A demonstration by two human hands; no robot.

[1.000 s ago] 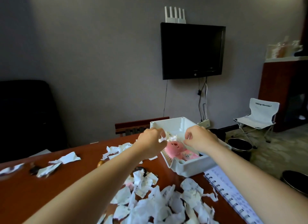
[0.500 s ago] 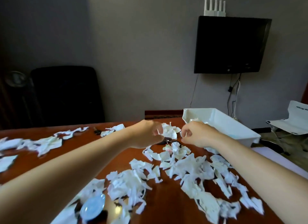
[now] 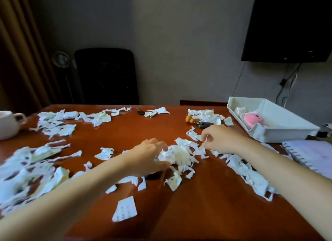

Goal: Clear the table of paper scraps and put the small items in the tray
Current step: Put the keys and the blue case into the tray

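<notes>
Torn white paper scraps (image 3: 53, 126) cover much of the brown table (image 3: 206, 205). My left hand (image 3: 149, 156) curls its fingers and thumb round a bunched clump of scraps (image 3: 177, 155) in the middle. Just to the right, my right hand (image 3: 221, 138) hovers low with its fingers curled and pinches a thin scrap at its fingertips. The white tray (image 3: 269, 133) stands at the far right and holds a pink toy (image 3: 252, 119) and some crumpled paper. An orange trinket (image 3: 189, 119), a dark key fob (image 3: 203, 124) and a key (image 3: 140, 112) lie among the scraps.
A white mug (image 3: 7, 124) stands at the left edge. A spiral notebook (image 3: 314, 154) lies at the right, in front of the tray. A small black thing (image 3: 152, 176) shows under my left wrist. A black chair (image 3: 106, 75) stands behind the table.
Both hands have come away from the tray and down onto the scraps in the middle of the table. The view has swung left and down.
</notes>
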